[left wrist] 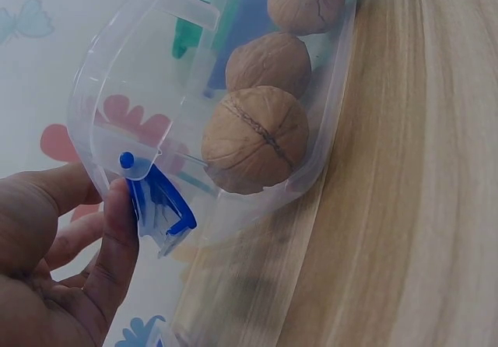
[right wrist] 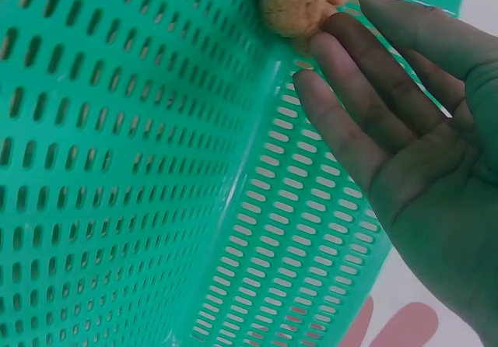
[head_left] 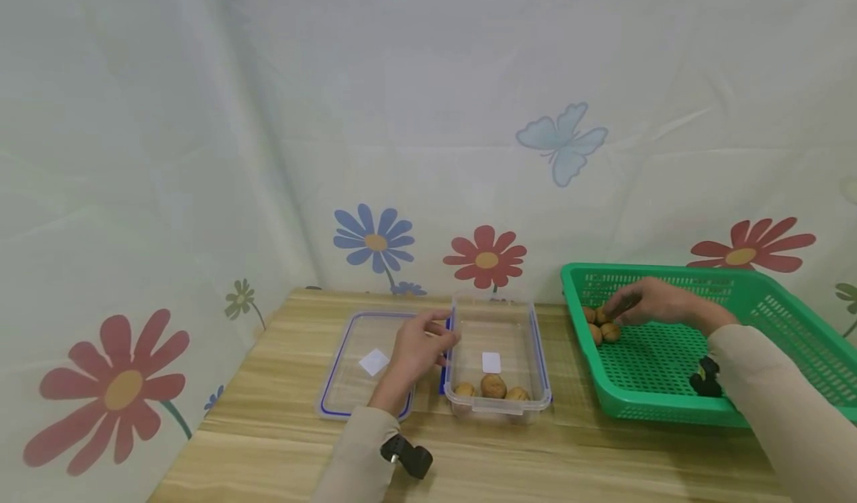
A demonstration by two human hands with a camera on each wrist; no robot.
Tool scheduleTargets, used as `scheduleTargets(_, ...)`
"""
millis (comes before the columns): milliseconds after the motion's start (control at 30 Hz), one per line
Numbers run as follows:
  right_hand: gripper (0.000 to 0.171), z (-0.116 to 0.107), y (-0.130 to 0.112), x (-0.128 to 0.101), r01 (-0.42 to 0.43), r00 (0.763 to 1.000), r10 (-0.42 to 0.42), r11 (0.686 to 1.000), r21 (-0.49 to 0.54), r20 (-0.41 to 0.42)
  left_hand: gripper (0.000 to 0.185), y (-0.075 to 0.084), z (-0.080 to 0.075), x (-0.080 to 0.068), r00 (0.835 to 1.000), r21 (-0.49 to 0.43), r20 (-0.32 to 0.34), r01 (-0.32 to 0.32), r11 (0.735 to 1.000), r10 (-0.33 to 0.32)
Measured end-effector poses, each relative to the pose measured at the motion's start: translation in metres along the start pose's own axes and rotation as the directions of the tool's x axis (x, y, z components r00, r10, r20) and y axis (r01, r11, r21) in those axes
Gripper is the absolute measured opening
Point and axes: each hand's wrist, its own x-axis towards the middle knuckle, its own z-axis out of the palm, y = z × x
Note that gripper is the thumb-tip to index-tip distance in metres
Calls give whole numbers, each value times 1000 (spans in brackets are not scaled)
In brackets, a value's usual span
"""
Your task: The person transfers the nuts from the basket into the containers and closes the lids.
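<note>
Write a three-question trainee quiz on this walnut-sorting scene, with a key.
1. How many walnuts lie in the clear plastic box with blue clips?
2. True or false: the right hand is inside the green perforated plastic basket.
3. Which does the left hand touch? A) the flat clear lid B) the box's blue side clip C) a walnut

Key: 1) three; 2) true; 3) B

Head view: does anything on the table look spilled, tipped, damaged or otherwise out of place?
Nothing stands out. The clear box sits upright with three walnuts inside, its lid flat beside it. The green basket is level, with the remaining walnuts in its corner. No nuts lie loose on the table.
</note>
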Motion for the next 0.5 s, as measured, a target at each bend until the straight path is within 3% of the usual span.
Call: scheduleTargets(500,31,4,3,6,14,1000,-13,997,-78,15,42,1,0,-1,1000,4,-5,8,1000,-8)
